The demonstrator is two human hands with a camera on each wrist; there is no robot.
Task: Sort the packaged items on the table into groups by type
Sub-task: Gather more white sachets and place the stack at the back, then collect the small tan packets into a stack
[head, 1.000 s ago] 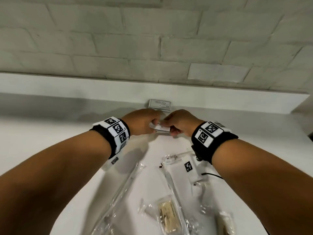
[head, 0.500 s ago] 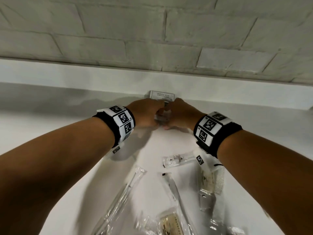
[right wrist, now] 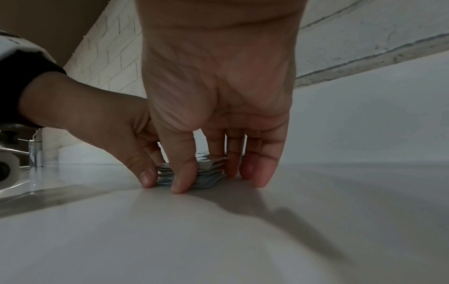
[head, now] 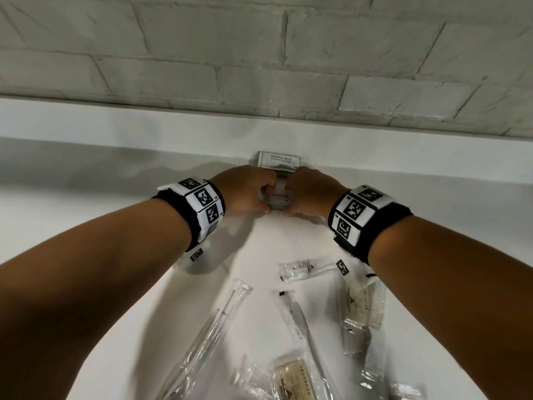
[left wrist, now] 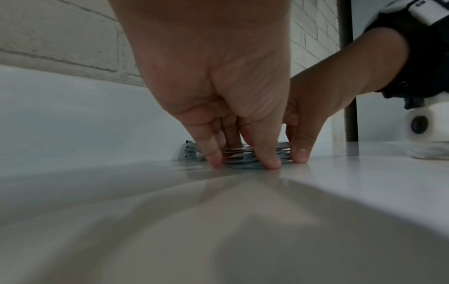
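Observation:
A small stack of flat grey-white sachets (head: 278, 199) lies on the white table (head: 86, 215) at its far middle, just before the back ledge. My left hand (head: 248, 192) and right hand (head: 308, 192) grip it from either side. In the left wrist view the left hand (left wrist: 243, 162) has its thumb in front of the stack (left wrist: 192, 153) and its fingers behind, tips on the table. In the right wrist view the right hand (right wrist: 218, 178) pinches the stack (right wrist: 209, 167) the same way. Most of the stack is hidden by fingers.
A sachet labelled shampoo with conditioner (head: 279, 160) leans on the ledge right behind the hands. Nearer me lie clear packets: a long one (head: 219, 327), a small one (head: 302, 268), another long one (head: 300, 316), a comb pack (head: 363, 307). A tap (right wrist: 34, 153) stands to the left.
Both hands have moved away from me toward the wall and lowered the stack of sachets onto the table. The fingertips now touch the surface.

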